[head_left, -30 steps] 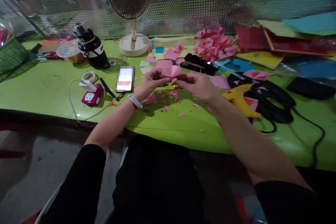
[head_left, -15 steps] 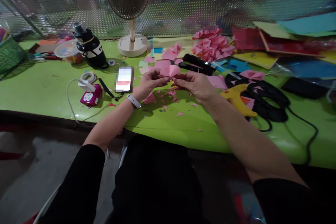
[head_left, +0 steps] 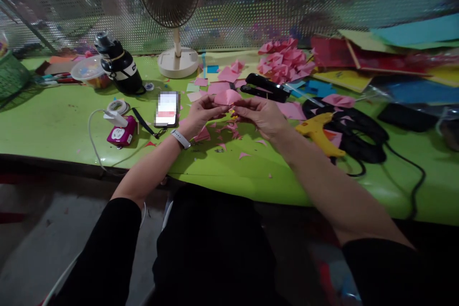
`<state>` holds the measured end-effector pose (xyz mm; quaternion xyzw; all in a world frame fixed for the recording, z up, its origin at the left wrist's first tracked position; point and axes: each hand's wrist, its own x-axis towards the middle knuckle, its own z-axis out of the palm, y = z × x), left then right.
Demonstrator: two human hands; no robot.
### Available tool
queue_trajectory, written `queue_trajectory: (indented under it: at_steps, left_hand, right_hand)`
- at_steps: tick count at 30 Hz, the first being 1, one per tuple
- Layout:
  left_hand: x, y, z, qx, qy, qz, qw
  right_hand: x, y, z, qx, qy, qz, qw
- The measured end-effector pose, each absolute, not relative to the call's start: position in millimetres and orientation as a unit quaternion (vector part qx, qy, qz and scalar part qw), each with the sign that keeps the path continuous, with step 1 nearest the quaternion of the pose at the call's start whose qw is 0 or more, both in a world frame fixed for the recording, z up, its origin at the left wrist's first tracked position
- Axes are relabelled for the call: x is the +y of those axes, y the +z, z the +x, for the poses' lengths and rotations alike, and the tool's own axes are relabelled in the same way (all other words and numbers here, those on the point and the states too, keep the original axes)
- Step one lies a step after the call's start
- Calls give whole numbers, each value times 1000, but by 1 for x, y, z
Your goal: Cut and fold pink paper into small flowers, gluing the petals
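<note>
Between my two hands is a folded piece of pink paper (head_left: 228, 97) with a curved upper edge, held just above the table. My left hand (head_left: 204, 112) pinches its left side, with a pale band on the wrist. On the other side, my right hand (head_left: 261, 114) is closed on the paper's lower right corner. Small pink paper scraps (head_left: 233, 129) lie scattered beneath and in front of the hands. Right behind the paper rests a black stapler (head_left: 265, 87). A heap of folded pink paper pieces (head_left: 285, 61) sits farther back.
A yellow glue gun (head_left: 317, 131) and its black cord lie to the right. Left are a phone (head_left: 167, 109), a magenta power adapter (head_left: 122, 132) and a black bottle (head_left: 122, 67). A fan (head_left: 178, 63) stands at the back; coloured sheets (head_left: 387, 60) pile up back right.
Both hands keep hold of the pink paper, with almost no change in their grip. The whole view has shifted slightly, so things appear a little farther left.
</note>
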<state>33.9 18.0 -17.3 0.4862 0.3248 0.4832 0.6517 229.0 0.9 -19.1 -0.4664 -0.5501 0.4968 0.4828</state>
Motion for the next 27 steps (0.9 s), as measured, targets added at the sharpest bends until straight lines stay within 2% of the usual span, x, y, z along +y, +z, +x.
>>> queue_trajectory:
  at_steps: [9,13,19,27]
  left_hand:
    - [14,-15,34,296,489,537,621]
    - [13,-17,34,312,500,567,575]
    - [20,-29,34,338,513,655,440]
    - [27,-39,32,277,507,795,185]
  right_hand:
    - [1,-22,226,-526,494,-467,512]
    - [1,-19,229,-537,475,-477,508]
    - [-9,-9,227,-587,379,-475,534]
    - [-9,-15,222,-630,266,-436,585]
